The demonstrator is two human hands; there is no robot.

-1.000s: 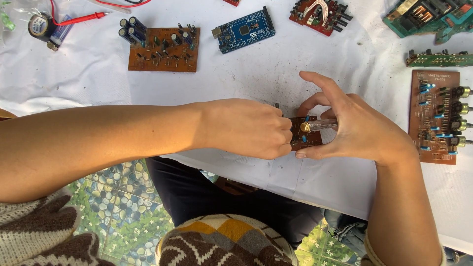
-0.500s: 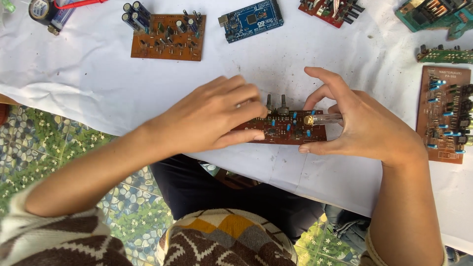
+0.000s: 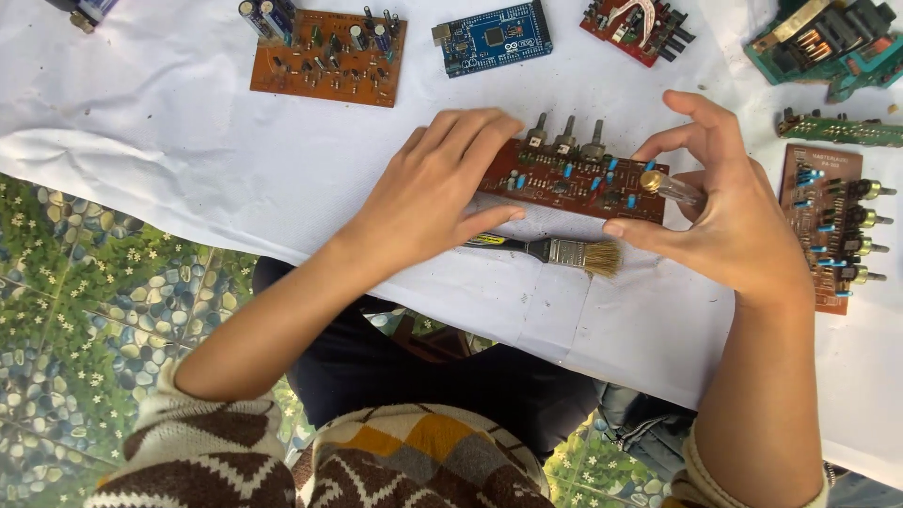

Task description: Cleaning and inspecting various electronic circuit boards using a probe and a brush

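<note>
A long brown circuit board (image 3: 564,179) with three knob shafts and blue parts lies on the white cloth (image 3: 188,150). My left hand (image 3: 433,193) lies flat over the board's left end, thumb against its near edge. My right hand (image 3: 729,212) pinches the board's right end between thumb and forefinger. It also holds a clear-handled tool (image 3: 673,186) whose brass tip points at the board. A small paintbrush (image 3: 564,251) lies on the cloth just in front of the board, its handle under my left hand.
Other boards lie around: a brown one with capacitors (image 3: 324,56), a blue one (image 3: 494,38), a red one (image 3: 635,28), green ones (image 3: 828,47) and a brown one with knobs (image 3: 828,226) at the right. The cloth's near edge hangs over my lap.
My left hand has opened from a fist and slid to the board's left end. The board now shows in full, and the paintbrush has come into sight.
</note>
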